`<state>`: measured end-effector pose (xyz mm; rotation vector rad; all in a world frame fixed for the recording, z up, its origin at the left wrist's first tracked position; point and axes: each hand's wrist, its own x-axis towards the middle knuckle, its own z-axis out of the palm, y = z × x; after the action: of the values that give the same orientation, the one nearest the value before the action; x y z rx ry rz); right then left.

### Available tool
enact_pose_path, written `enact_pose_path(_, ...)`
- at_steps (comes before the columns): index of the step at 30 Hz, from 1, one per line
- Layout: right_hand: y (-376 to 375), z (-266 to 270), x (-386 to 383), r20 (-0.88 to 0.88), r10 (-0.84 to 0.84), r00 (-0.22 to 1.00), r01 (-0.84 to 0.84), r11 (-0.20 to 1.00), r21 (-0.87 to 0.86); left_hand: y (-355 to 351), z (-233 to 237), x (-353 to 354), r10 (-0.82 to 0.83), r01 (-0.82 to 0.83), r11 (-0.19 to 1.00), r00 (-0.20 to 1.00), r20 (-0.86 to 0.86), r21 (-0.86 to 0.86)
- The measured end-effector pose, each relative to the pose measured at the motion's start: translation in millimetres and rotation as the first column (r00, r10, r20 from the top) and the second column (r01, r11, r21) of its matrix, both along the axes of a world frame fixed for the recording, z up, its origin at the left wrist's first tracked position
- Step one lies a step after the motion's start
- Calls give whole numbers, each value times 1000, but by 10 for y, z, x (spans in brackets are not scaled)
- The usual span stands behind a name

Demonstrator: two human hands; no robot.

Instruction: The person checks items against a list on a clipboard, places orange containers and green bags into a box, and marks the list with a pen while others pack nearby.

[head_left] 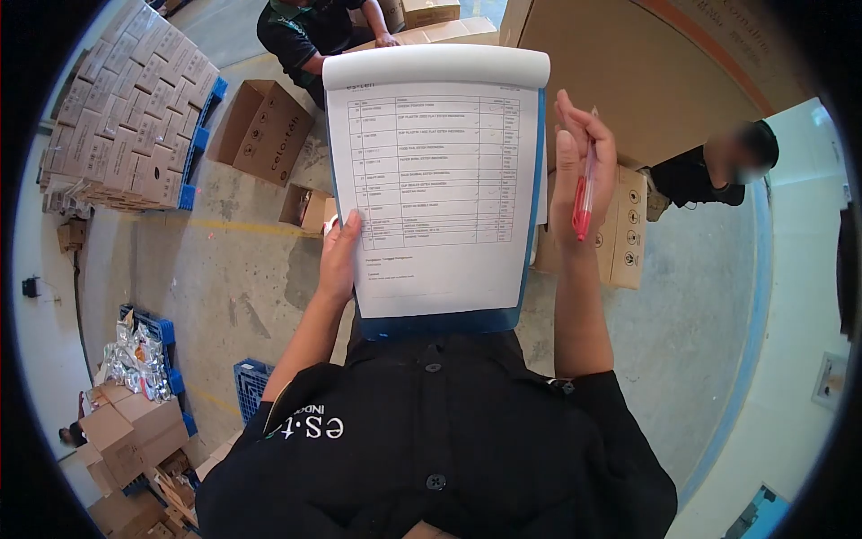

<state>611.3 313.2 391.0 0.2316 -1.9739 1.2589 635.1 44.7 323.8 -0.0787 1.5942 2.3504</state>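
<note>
A blue clipboard [431, 325] is held up in front of my chest. On it lies a printed sheet [431, 180] with a table of rows, and the upper pages are folded over its top edge. My left hand [339, 256] grips the clipboard's left edge, thumb on the paper and fingers mostly behind. To the right of the board is my right hand [582, 180], raised with the fingers pointing up. A red pen [583, 208] rests in that hand between thumb and fingers, its red end pointing down, apart from the paper.
Stacked cartons [126, 99] stand on a blue pallet at upper left. An open carton [260, 133] sits nearer. A co-worker [301, 40] handles cardboard at the top; another person [709, 171] is at right beside a carton [624, 225]. Silver packs [139, 355] lie at lower left.
</note>
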Motion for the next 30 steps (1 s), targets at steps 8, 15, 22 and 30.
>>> enact_pose_path(8, -119, -7, -15, 4, 196, 981, -195, 976, -94, -16, 66, 18, -23, 23, 999, 1000, -3, 29)
enact_pose_path(15, -111, -120, 111, -55, 137, 989, -147, 947, -285, -28, 49, 14, -4, 4, 1000, 1000, 24, -5)
enact_pose_path(22, -357, -262, 346, 102, 231, 967, -140, 827, -544, -20, 61, 0, -8, 7, 999, 1000, 22, 35)
enact_pose_path(30, -355, -468, 290, 181, 88, 980, -58, 985, -164, -17, 31, -41, -20, 19, 998, 1000, 13, 60)
